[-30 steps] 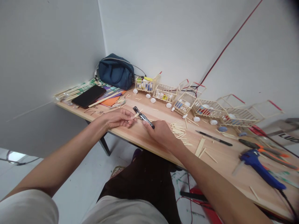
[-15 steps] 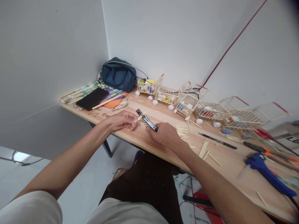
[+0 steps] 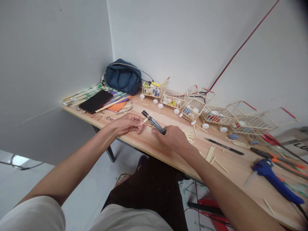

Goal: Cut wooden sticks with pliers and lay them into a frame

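Over the table's front part, my left hand (image 3: pixel 132 124) pinches a thin wooden stick (image 3: pixel 146 120) between thumb and fingers. The stick's far end crosses the slim silver-and-black hand tool (image 3: pixel 157 124), near its dark head. My right hand (image 3: pixel 173 136) is closed round the tool's near end, which the palm hides. Whether the tool's head grips the stick is too small to tell. Beside my right hand lies a pile of short cut sticks (image 3: pixel 189 134), with a few longer sticks (image 3: pixel 210 154) to its right.
Several small stick-built shopping carts (image 3: pixel 172 98) line the wall. A black phone (image 3: pixel 96 101) and blue bag (image 3: pixel 124 76) stand at the left. A pen (image 3: pixel 224 146), pliers (image 3: pixel 263 152) and blue glue gun (image 3: pixel 276 179) lie at the right of the wooden table (image 3: pixel 166 160).
Both hands, with the stick and the tool, have shifted slightly to the right. The tool has rolled a little, so its silver face looks darker. Both grips stay closed.
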Demonstrator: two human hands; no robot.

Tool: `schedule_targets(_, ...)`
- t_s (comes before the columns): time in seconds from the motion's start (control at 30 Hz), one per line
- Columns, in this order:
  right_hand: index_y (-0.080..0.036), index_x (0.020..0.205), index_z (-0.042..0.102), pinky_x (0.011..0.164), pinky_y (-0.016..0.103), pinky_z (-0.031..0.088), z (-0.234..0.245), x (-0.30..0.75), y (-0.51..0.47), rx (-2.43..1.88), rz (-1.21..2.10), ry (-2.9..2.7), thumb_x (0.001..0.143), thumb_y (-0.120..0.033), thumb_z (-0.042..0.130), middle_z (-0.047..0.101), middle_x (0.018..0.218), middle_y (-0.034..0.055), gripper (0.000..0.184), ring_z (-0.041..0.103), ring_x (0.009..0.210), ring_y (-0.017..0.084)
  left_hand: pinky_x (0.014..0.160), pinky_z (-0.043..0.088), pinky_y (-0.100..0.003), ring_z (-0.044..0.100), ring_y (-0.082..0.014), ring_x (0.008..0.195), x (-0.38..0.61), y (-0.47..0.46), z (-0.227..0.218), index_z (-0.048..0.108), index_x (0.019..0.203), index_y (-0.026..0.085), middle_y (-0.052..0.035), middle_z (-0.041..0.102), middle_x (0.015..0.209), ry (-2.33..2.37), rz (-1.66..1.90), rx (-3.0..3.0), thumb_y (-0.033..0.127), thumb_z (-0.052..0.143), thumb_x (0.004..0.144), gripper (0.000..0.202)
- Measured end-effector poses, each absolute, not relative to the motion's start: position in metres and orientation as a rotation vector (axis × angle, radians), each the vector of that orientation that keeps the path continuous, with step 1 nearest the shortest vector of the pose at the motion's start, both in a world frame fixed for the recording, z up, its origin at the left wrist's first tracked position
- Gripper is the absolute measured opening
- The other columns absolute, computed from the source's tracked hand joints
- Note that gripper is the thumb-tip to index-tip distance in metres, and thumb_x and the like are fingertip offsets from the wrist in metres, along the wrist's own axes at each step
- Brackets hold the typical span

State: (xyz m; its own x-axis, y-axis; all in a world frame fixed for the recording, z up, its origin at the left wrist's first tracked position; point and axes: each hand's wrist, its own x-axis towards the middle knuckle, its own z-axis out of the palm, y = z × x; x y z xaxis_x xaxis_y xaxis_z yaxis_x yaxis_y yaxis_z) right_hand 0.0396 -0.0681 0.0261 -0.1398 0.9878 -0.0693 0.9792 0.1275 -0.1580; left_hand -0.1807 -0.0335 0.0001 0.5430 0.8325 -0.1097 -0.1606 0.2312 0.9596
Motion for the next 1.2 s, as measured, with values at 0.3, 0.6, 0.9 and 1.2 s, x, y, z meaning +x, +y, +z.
schedule_targets(0.3, -0.018, 0.083, 0.072, 0.057, 0.029, 0.035, 0.026, 0.044, -0.067, -1.972, 0.17, -2.395, 0.087, -0.057, 0.042, 0.073, 0.081, 0.0148, 0.049, 0.067, 0.074, 0.026, 0.057, 0.047, -0.022, 0.056, -0.01, 0.054, -0.178, -0.039, 0.007, 0.069, 0.072, 0.008, -0.0041, 0.063, 0.058, 0.695, 0.789, 1.198, 0.035, 0.085, 0.061, 0.034)
schedule_targets(0.6, -0.017, 0.078, 0.072, 0.056, 0.028, 0.034, 0.013, 0.041, -0.063, -1.88, 0.153, -2.369, 0.088, -0.06, 0.038, 0.072, 0.075, 0.0144, 0.055, 0.067, 0.071, 0.025, 0.055, 0.046, -0.022, 0.056, -0.0102, 0.052, -0.184, -0.035, 0.005, 0.07, 0.075, 0.007, -0.0049, 0.063, 0.057, 0.719, 0.806, 1.214, 0.033, 0.083, 0.064, 0.031)
schedule_targets(0.9, -0.016, 0.083, 0.073, 0.06, 0.028, 0.039, 0.006, 0.039, -0.056, -1.839, 0.101, -2.356, 0.088, -0.061, 0.04, 0.073, 0.081, 0.0158, 0.056, 0.068, 0.075, 0.026, 0.056, 0.044, -0.021, 0.054, -0.0086, 0.054, -0.192, -0.034, 0.008, 0.066, 0.07, 0.008, -0.0026, 0.061, 0.059, 0.743, 0.777, 1.238, 0.032, 0.079, 0.071, 0.027)
schedule_targets(1.2, -0.015, 0.068, 0.066, 0.052, 0.025, 0.042, 0.016, 0.059, -0.048, -1.777, 0.702, -1.96, 0.086, -0.058, 0.044, 0.064, 0.055, 0.0074, 0.052, 0.062, 0.053, 0.018, 0.062, 0.048, -0.024, 0.06, -0.0115, 0.062, -0.19, -0.038, 0.001, 0.069, 0.084, 0.009, -0.0046, 0.065, 0.069, 0.744, 0.834, 1.243, 0.034, 0.079, 0.072, 0.03)
